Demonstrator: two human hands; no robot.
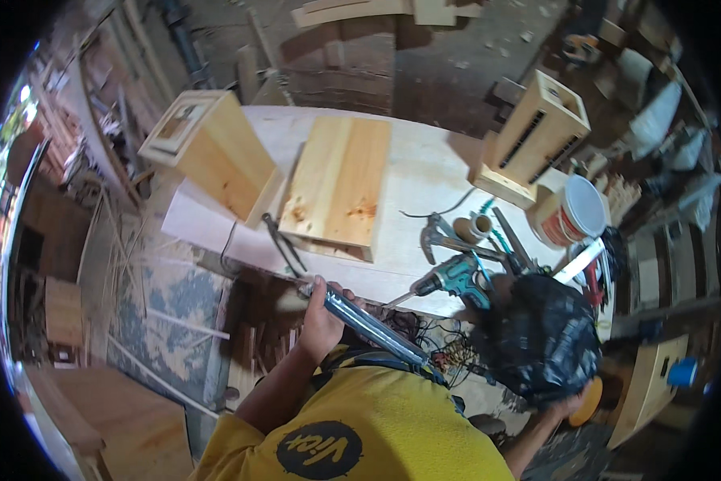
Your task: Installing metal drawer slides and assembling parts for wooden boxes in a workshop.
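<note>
My left hand [325,321] is closed round one end of a long, shiny metal drawer slide [376,327], which slants down to the right in front of my yellow shirt. At the lower right, my right hand [567,406] grips the underside of a crumpled black plastic bag [549,345]; part of its fingers is hidden by the bag. A teal cordless drill [455,279] lies at the table's near edge, beside the bag. Behind it are a claw hammer [434,238] and a small round container [472,229]. Dark narrow metal strips [282,244] rest on the table near my left hand.
On the white tabletop [420,160] stand a wooden box [224,156] at left, a flat wooden panel piece [340,180] in the middle and a tall wooden box [537,132] at right. A white bucket [569,212] is nearby. Tangled cables [448,353] lie below the table's edge.
</note>
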